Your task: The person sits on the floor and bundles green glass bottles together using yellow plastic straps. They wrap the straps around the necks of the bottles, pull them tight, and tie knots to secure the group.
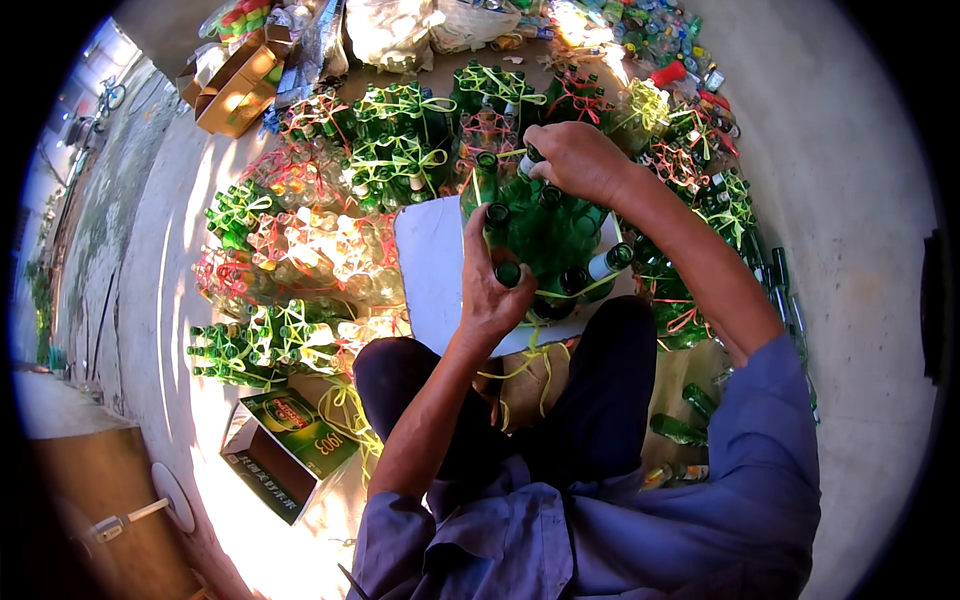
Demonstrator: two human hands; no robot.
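Observation:
A cluster of green glass bottles (pixel 555 235) stands on a white board (pixel 430 280) just beyond my bent knees, with yellow tape (pixel 540 365) around it and loose tape ends hanging below. My left hand (pixel 485 300) is wrapped round a bottle neck (pixel 507 275) at the cluster's near left side, thumb upward along it. My right hand (pixel 580 160), fingers curled, grips the top of a bottle (pixel 525 160) at the back of the cluster. Some bottles carry white labels.
Tied bundles of green (pixel 400 150) and clear bottles (pixel 320 250) surround me. An open green box (pixel 285 450) lies at lower left. A brown carton (pixel 235 100), white bags (pixel 385 30) and a heap of bottles and cans (pixel 665 40) are behind. Loose bottles (pixel 685 420) lie at right.

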